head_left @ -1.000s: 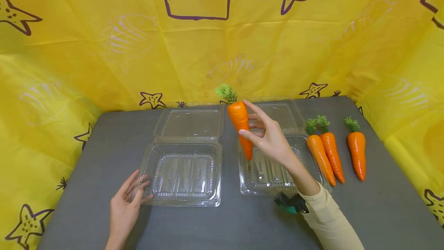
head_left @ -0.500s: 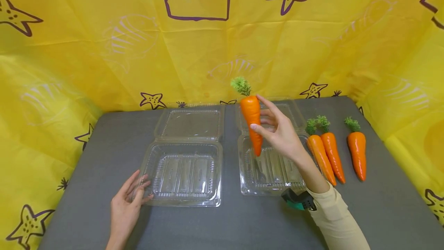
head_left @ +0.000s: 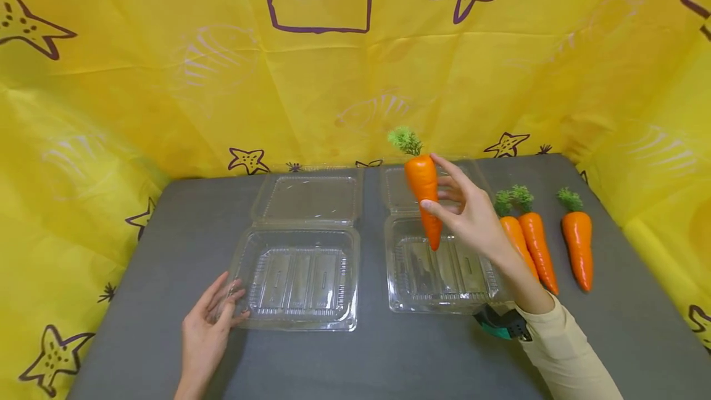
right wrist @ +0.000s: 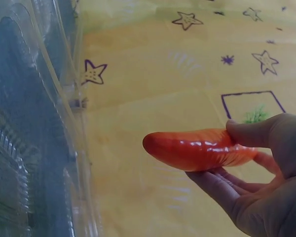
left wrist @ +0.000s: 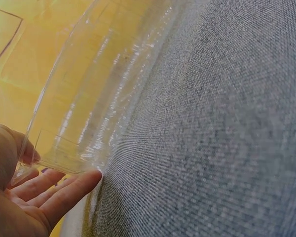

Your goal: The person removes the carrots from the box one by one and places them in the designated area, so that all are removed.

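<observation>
My right hand [head_left: 469,212] holds an orange carrot [head_left: 423,187] with a green tuft, raised above the right clear plastic clamshell container [head_left: 444,307]. Its thumb is on the near side and its fingers are behind; the carrot's tip points down. In the right wrist view, the carrot [right wrist: 197,148] lies between thumb and fingers. My left hand [head_left: 208,326] grips the near left corner of the left clamshell container [head_left: 300,326], some fingers showing through the plastic. The left wrist view has the container's rim [left wrist: 49,89] between thumb and fingers. Both lids are folded back.
Right of the containers, two carrots [head_left: 536,245] lie side by side, one partly hidden by my right forearm. Another carrot [head_left: 577,249] lies farther right. A yellow patterned cloth [head_left: 311,91] hangs behind the grey table [head_left: 333,369].
My right hand has moved to the right with the carrot, from near the gap between the containers to over the right one. The left hand has stayed at its container.
</observation>
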Demonstrator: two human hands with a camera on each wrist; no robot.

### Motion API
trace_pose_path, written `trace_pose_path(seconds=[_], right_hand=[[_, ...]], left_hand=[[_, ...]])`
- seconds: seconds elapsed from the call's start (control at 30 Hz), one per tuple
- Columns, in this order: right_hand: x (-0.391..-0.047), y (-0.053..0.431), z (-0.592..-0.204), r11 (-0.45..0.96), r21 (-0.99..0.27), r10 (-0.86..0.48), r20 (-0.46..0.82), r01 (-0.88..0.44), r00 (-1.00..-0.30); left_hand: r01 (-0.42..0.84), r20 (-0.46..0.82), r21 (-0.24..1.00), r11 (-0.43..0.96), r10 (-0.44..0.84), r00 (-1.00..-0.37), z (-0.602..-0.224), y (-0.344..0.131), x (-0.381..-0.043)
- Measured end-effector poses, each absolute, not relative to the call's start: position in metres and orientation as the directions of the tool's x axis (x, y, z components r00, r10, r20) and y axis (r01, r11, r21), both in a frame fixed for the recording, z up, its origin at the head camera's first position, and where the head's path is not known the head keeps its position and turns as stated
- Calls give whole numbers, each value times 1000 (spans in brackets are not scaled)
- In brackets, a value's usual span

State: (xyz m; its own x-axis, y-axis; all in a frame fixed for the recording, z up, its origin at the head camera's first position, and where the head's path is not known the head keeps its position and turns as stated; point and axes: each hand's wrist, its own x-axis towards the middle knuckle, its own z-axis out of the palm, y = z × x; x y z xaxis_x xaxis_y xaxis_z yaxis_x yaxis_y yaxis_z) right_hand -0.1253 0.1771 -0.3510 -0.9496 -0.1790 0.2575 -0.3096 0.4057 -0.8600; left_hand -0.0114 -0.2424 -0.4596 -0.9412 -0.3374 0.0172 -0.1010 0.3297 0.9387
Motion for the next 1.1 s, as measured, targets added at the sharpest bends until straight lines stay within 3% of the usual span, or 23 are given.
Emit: trace_pose_path(seconds=[0.77,1.1], right_hand=[[-122,212,-346,440,-845,-31,323,-303,-946],[-117,231,-345,504,-827,3,293,-251,-956]], left_hand=[[-116,-1,943,312,-346,-938,-459,-240,-10],[-108,11,941,321,-349,-937,-458,-240,-11]])
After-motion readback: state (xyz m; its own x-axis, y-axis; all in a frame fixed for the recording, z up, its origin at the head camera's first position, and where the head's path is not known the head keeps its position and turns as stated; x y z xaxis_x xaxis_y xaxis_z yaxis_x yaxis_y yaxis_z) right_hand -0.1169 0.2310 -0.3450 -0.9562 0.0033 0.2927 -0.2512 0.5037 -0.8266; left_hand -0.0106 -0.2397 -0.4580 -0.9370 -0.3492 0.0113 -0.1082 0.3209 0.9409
